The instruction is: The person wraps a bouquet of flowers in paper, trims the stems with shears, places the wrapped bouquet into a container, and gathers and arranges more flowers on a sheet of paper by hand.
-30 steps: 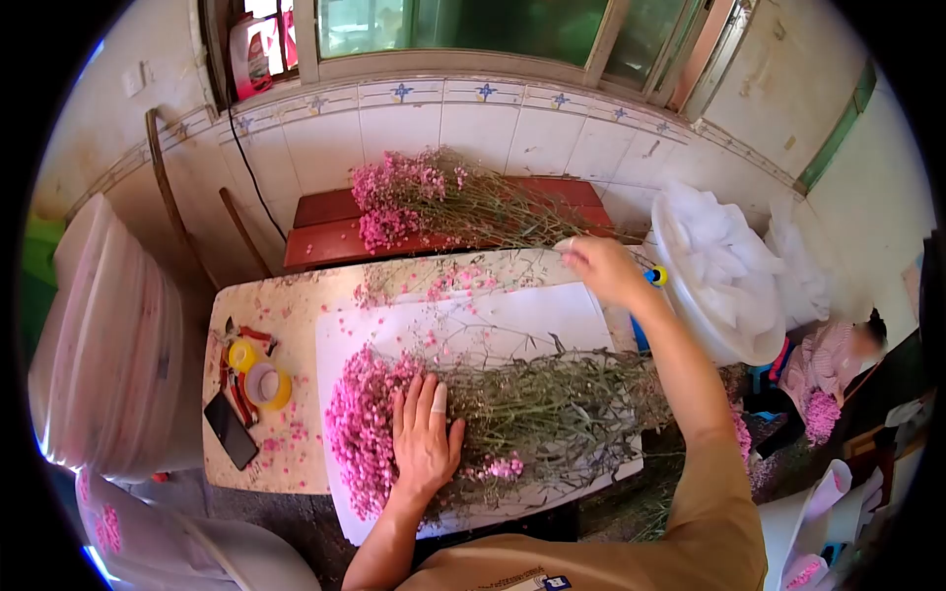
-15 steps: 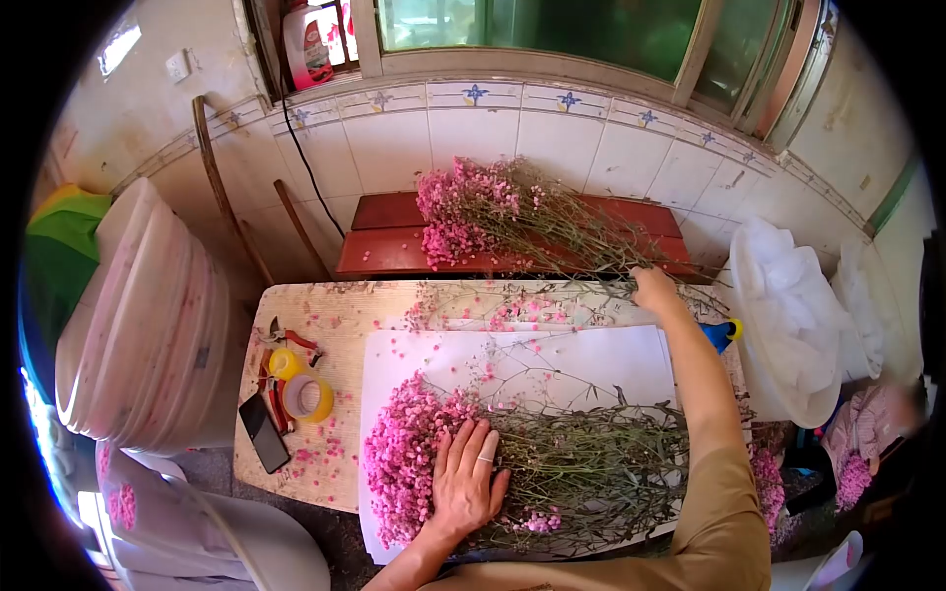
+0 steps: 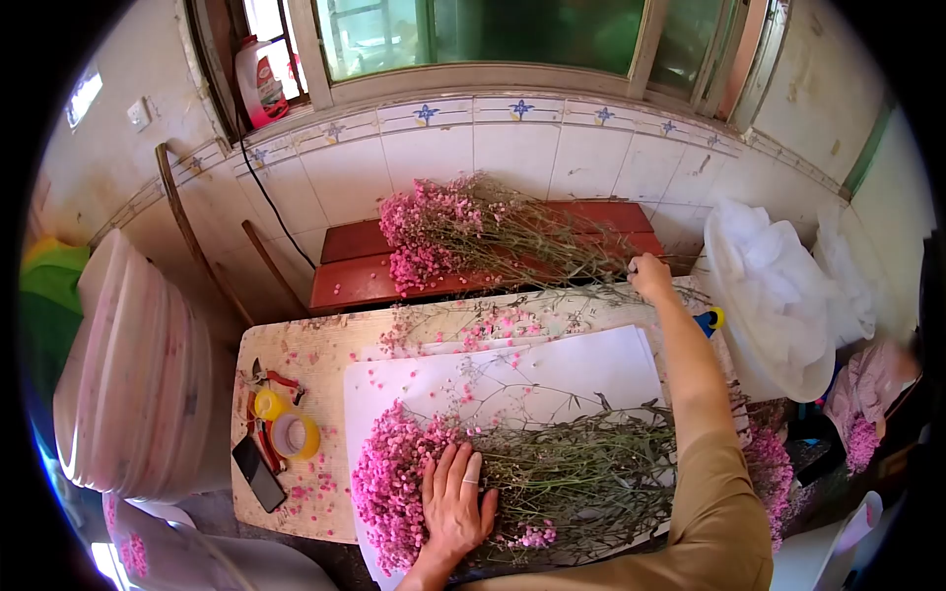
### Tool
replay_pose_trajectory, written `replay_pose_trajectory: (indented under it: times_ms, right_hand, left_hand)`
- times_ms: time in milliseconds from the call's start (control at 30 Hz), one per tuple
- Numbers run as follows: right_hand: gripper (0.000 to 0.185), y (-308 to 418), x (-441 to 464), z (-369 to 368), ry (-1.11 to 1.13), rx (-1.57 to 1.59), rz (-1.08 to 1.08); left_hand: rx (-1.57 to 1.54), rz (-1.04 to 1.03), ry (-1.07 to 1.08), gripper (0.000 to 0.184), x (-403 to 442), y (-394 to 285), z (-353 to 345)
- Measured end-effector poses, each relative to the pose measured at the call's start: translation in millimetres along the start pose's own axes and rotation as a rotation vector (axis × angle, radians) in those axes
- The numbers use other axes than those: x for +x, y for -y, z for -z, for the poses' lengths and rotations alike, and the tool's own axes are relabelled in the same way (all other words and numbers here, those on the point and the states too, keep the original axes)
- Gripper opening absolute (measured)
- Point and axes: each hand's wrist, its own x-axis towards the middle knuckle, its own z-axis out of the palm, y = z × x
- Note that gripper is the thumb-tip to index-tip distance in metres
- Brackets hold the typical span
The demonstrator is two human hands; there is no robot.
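Observation:
A bunch of pink baby's breath (image 3: 399, 492) lies on white paper (image 3: 591, 366), its heads to the left and its green stems to the right. My left hand (image 3: 455, 509) rests flat on it, where heads and stems meet, a white band around one finger. Farther back, a second bunch of pink baby's breath (image 3: 434, 231) lies across a red bench (image 3: 345, 281). At the right-hand stem ends of that bunch, my right hand (image 3: 650, 278) is closed, its fingertips pinched on thin stems.
Tape rolls (image 3: 295, 434), red-handled pruners (image 3: 281, 378) and a phone (image 3: 258, 475) lie at the table's left. Stacked tubs (image 3: 138, 384) stand on the left, a white-lined bin (image 3: 778, 305) on the right. Another person's sleeve (image 3: 852, 394) shows at far right, near more pink flowers.
The camera view has shifted, so the wall and bench sit lower and farther left. My left hand stays on the near bunch; my right hand remains at the far bunch's stem ends.

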Motion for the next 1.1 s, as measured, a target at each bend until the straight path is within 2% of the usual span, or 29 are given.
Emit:
replay_pose_trajectory:
  times_ms: [33,100,133,200,233,267,300,367,400,467,500,567,600,667,700,767,800,867,900,967,1033,1067,1100]
  right_hand:
    - [0.014,-0.4,2.7,1.7,0.001,0.004,-0.001]
    - [0.009,-10.3,13.1,2.5,-0.059,-0.002,0.185]
    - [0.008,-16.0,22.3,4.6,-0.143,0.097,0.209]
    - [0.008,-3.9,25.1,39.0,-0.133,0.502,0.105]
    - [0.007,-19.6,53.6,34.9,-0.177,0.651,0.151]
    - [0.009,4.9,41.5,72.2,-0.346,0.509,0.194]
    - [0.009,21.9,36.9,98.8,-0.349,0.506,0.197]
    - [0.015,47.3,30.7,136.5,-0.464,0.131,0.417]
    - [0.015,60.2,22.9,149.7,-0.462,0.131,0.422]
    - [0.020,86.9,14.6,167.8,-0.137,-0.205,0.312]
    - [0.020,94.4,13.1,171.0,-0.140,-0.204,0.328]
    - [0.025,102.9,9.2,176.6,0.076,-0.276,0.292]
    - [0.025,101.8,13.0,175.4,0.074,-0.280,0.302]
    - [0.031,90.5,22.3,162.7,-0.186,-0.648,0.268]
    - [0.031,85.7,28.0,154.6,-0.187,-0.653,0.255]
    - [0.030,79.0,32.6,141.9,-0.536,-0.621,0.000]
    - [0.030,76.5,31.8,141.4,-0.537,-0.623,-0.014]
    - [0.032,75.9,30.4,135.4,-0.158,-0.243,-0.185]
    - [0.032,76.8,26.8,129.3,-0.155,-0.242,-0.193]
    - [0.038,76.5,22.3,111.3,0.185,0.251,-0.345]
    - [0.042,20.5,55.7,28.9,0.088,0.112,-0.147]
    - [0.039,15.4,50.5,18.6,0.199,-0.023,-0.012]
    - [0.039,10.3,40.7,9.7,0.206,-0.019,-0.009]
  left_hand:
    - [0.002,0.002,0.003,0.058,0.4,-0.4,0.3]
    - [0.001,0.007,0.010,0.058,-0.5,-1.9,0.0]
    - [0.011,0.002,0.002,0.058,0.1,-1.9,-0.2]
    - [0.020,-0.004,-0.009,0.058,0.6,-1.5,-0.5]
    - [0.018,-0.004,-0.007,0.058,0.2,-1.4,-0.8]
    - [0.016,-0.002,-0.007,0.058,0.0,-1.2,-0.9]
    - [0.013,-0.003,-0.011,0.058,0.6,-0.9,-0.9]
    - [0.016,-0.006,-0.015,0.059,0.5,-0.7,-1.2]
    - [0.015,-0.001,-0.017,0.059,-0.5,-1.7,-1.3]
    - [0.018,-0.012,-0.023,0.059,0.9,-1.2,0.4]
    - [0.023,-0.002,-0.035,0.059,0.6,-0.7,1.0]
    - [-0.041,-0.007,-0.050,0.060,-0.9,-0.8,0.6]
    - [-0.044,-0.013,-0.059,0.060,-1.9,0.0,0.6]
    - [-0.043,-0.015,-0.066,0.060,-3.6,0.2,1.9]
    - [-0.043,-0.025,-0.065,0.060,-3.1,0.1,1.8]
    - [-0.036,-0.035,-0.051,0.059,-4.8,0.4,0.6]
    - [-0.019,-0.029,-0.050,0.059,-3.5,1.3,-0.4]
    - [-0.021,-0.036,-0.047,0.059,-2.1,0.6,0.1]
    - [-0.022,-0.033,-0.047,0.059,-1.8,0.3,1.0]
    - [-0.024,-0.033,-0.041,0.059,-0.1,-0.3,1.2]
    - [-0.023,-0.027,-0.030,0.058,0.3,-0.2,1.1]
    - [-0.026,-0.026,-0.028,0.058,0.6,-0.1,0.5]
    - [-0.027,-0.022,-0.027,0.058,0.5,0.4,0.1]
